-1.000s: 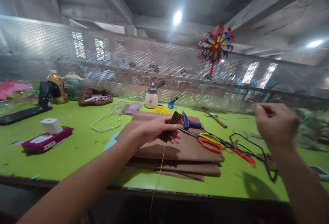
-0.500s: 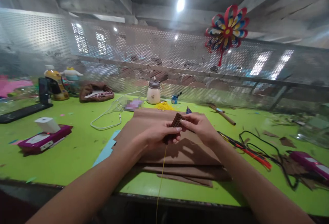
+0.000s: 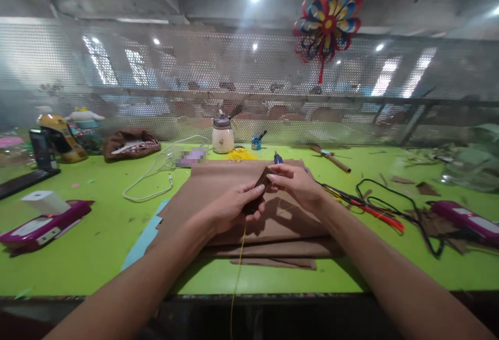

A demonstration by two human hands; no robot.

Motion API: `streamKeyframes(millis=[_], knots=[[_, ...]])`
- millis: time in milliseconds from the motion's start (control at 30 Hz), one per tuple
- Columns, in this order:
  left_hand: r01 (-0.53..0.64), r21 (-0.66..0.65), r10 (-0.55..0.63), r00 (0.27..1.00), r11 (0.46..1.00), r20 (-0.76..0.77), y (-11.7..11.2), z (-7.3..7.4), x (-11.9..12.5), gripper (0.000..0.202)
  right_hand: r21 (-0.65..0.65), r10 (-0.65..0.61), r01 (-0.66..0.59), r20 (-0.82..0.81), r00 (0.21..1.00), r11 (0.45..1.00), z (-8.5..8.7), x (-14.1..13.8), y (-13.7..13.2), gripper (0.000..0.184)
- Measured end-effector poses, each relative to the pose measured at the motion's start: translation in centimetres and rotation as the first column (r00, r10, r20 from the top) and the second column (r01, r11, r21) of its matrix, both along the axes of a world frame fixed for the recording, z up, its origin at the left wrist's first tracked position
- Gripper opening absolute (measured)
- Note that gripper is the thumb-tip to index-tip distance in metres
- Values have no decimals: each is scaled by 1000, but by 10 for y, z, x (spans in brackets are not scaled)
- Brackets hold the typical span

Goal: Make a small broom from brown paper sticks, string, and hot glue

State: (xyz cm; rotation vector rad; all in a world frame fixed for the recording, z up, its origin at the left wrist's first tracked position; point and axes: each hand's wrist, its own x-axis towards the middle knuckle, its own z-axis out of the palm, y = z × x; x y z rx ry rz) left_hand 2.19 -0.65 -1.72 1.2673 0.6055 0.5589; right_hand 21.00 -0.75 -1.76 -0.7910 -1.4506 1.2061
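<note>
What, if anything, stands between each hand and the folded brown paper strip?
Nothing visible does. The left hand has the folded brown paper strip in its grip from below, and the right hand touches its top end directly. A yellow thread hangs down from the strip.

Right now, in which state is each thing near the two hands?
dark brown pleated paper bundle: folded shut, held above the sheets.
left hand: gripping the bundle.
right hand: pinching the bundle's top end.
thin yellow thread: hanging past the table edge.
brown paper sheets: stacked flat.

Head-worn view, forward-down, close over table [image 3: 97, 236], perhaps wide-angle
</note>
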Motion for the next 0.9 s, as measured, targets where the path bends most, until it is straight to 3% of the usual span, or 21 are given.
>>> streamKeyframes(millis=[167,633,900], knots=[[-56,58,61,994,997,-87,-2,-1,1,32,9,-17,18,-27,999,1000,2,-10,-4,29],[9,202,17,992,979,-125,-4,-2,2,33,68,-53,52,14,998,996,1,-11,-6,27],[-56,314,122,974,948,-193,-6,-2,4,32,124,-90,78,92,992,989,5,-11,-9,20]])
